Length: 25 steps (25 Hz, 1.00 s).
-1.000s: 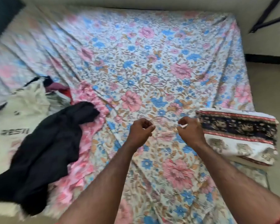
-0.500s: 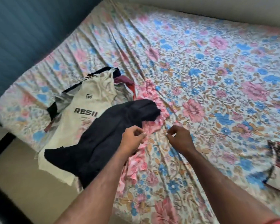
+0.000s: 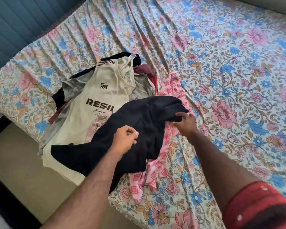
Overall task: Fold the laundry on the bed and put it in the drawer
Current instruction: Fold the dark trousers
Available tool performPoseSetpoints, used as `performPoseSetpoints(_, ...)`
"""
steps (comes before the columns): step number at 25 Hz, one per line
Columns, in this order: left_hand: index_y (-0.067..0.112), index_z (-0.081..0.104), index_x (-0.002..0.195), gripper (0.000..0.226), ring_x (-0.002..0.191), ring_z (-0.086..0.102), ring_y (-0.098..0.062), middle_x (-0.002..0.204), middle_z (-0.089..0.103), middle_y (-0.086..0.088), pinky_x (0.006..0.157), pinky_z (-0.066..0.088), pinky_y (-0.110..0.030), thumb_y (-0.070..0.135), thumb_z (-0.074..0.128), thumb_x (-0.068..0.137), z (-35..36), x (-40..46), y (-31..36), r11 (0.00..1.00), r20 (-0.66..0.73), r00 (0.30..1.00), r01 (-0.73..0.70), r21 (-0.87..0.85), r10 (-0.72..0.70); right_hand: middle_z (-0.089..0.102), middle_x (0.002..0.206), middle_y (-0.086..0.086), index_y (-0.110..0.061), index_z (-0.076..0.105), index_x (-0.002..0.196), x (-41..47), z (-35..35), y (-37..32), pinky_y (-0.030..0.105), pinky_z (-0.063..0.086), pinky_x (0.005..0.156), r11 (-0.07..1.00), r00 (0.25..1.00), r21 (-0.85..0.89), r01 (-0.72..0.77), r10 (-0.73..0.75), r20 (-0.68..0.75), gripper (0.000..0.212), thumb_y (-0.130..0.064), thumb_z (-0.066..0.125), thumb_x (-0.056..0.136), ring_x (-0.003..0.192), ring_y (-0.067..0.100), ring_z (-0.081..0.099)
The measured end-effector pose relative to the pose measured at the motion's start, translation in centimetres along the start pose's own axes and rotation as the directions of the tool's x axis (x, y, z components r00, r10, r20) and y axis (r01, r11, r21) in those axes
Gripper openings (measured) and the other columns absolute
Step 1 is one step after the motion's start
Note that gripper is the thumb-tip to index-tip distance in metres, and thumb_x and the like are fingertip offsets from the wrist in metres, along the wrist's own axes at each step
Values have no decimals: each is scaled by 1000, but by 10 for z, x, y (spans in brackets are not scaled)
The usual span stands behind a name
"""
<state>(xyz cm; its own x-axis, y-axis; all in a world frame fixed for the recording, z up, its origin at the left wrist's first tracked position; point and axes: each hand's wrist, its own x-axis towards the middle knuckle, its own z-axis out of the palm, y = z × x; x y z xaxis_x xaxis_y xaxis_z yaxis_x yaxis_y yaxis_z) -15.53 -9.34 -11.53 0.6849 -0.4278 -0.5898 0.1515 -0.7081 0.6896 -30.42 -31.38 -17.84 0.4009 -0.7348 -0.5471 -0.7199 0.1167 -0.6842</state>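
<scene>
Hands now over black garment [image 3: 139, 129]; right hand [image 3: 186, 123] newly touches it

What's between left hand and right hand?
Head view: only the black garment. The left hand hovers over its middle; the right hand touches its edge.

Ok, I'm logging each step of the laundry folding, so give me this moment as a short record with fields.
surface: bed with a floral sheet
pile: unfolded clothes at the bed's left side
top item: black garment, crumpled, lying over the others
under it: cream top printed RESIL, and pink cloth
left hand: loosely closed over the black garment; grip unclear
right hand: fingers at the black garment's right edge
folded so far: nothing in this view
drawer: not in view
</scene>
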Motion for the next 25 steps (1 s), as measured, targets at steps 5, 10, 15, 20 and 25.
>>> performPoseSetpoints(5, 17, 68, 96, 4, 69, 71, -7, 91, 75, 1, 54, 48, -24, 21, 66, 94, 9, 10, 14, 1000, 84, 997, 2, 5, -3, 65, 127, 16, -9, 60, 136, 31, -13, -17, 28, 59, 65, 850, 980, 497, -173, 197, 4, 48, -2, 73, 91, 104, 30, 68)
performPoseSetpoints(10, 19, 65, 101, 14, 79, 69, -11, 102, 73, -4, 59, 50, -26, 32, 59, 100, 32, 11, 20, 999, 172, 984, 32, 29, -36, 77, 103, 9, -10, 78, 92, 2, -13, -27, 34, 60, 89, 960, 999, 280, 27, -20, -28, 12, -6, 82, 82, 93, 20, 74)
performPoseSetpoints(15, 20, 61, 108, 30, 87, 66, -16, 103, 69, -3, 72, 58, -37, 35, 77, 88, 57, 2, 18, 914, 171, 969, 225, -337, -176, 77, 85, 11, -7, 77, 85, -85, 23, -13, 33, 58, 81, 946, 728, 250, 205, -318, 608, 7, -1, 79, 83, 79, 21, 72)
performPoseSetpoints(20, 10, 64, 108, 16, 82, 67, -18, 101, 72, -12, 67, 56, -28, 0, 60, 96, 64, -28, 3, 896, 173, 965, 250, -367, -199, 72, 114, 19, -12, 68, 108, -109, 13, 33, 44, 55, 80, 742, 932, 606, -287, 70, 356, 27, -29, 75, 89, 89, 21, 67)
performPoseSetpoints(25, 13, 56, 117, 30, 92, 72, -15, 108, 70, -10, 69, 59, -26, 12, 73, 92, 63, -85, 22, 926, 269, 963, 101, -363, 1, 71, 124, 8, -17, 65, 130, -144, 11, 22, 52, 56, 92, 651, 851, 620, -438, 76, 520, 44, -47, 63, 98, 109, 27, 67)
